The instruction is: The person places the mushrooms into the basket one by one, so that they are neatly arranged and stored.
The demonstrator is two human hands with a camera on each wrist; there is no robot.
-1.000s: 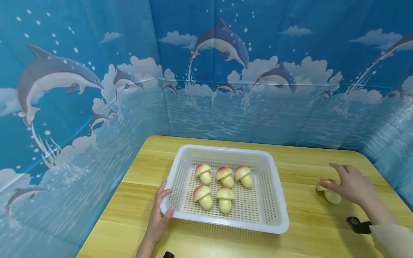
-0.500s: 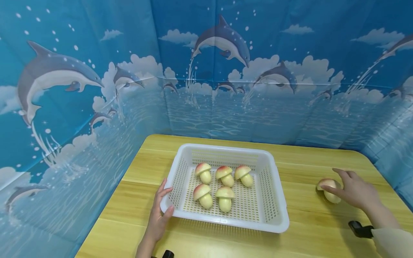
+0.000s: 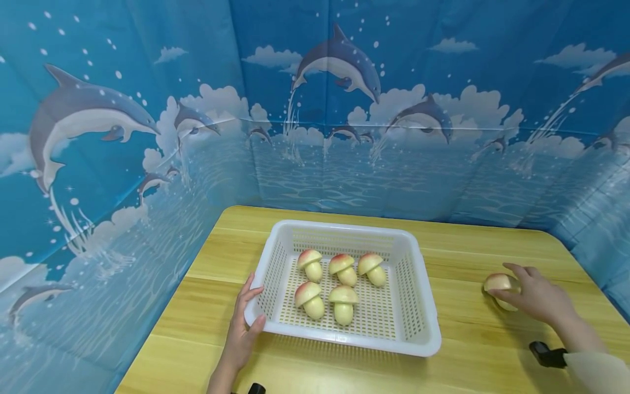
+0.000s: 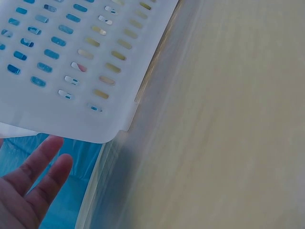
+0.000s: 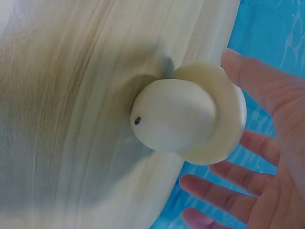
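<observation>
In the head view, a white perforated plastic basket [image 3: 344,342] holds several toy mushrooms [image 3: 343,313], pale yellow with some reddish caps. My left hand [image 3: 239,334] rests at the basket's near left corner, thumb on the front corner and fingers along the left rim. Its fingers look fairly straight in the left wrist view. Another toy mushroom [image 5: 174,114] lies on the table at the right, its stem facing the right wrist camera. Around its cap is my right hand [image 3: 543,298], thumb on one side and loosely spread fingers on the other; firm contact cannot be made out.
The wood-grain table [image 3: 472,339] carries the basket and the single mushroom. Blue dolphin-print curtains [image 3: 320,164] stand behind it and at the left. A black device [image 3: 547,355] shows at the right wrist.
My right hand draws back a little from the single mushroom, then comes left over it again. The mushroom stays on the table. My left hand and the basket remain in place.
</observation>
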